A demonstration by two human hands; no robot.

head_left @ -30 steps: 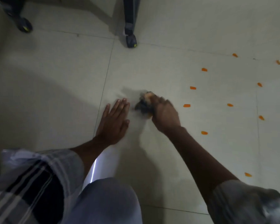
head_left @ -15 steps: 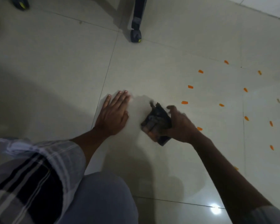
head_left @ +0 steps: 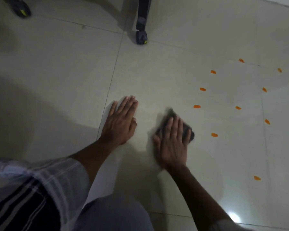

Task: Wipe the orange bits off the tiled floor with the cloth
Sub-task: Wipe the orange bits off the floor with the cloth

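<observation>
One head camera — looking steeply down, close over the tiled floor (head_left: 173, 47).

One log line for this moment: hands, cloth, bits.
left hand: flat on pale tiled floor | right hand: presses dark crumpled cloth down | small orange bits: many remain, rightward

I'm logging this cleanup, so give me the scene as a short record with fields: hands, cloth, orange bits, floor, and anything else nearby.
left hand: flat on the floor, fingers straight, holding nothing
right hand: pressing the cloth down, fingers spread over it
cloth: dark, bunched, on the floor under the right hand
orange bits: scattered right of the cloth; nearest one lies apart from it, another further up
floor: pale tiles with thin joints
stand leg: dark, with a foot, beyond the hands
</observation>
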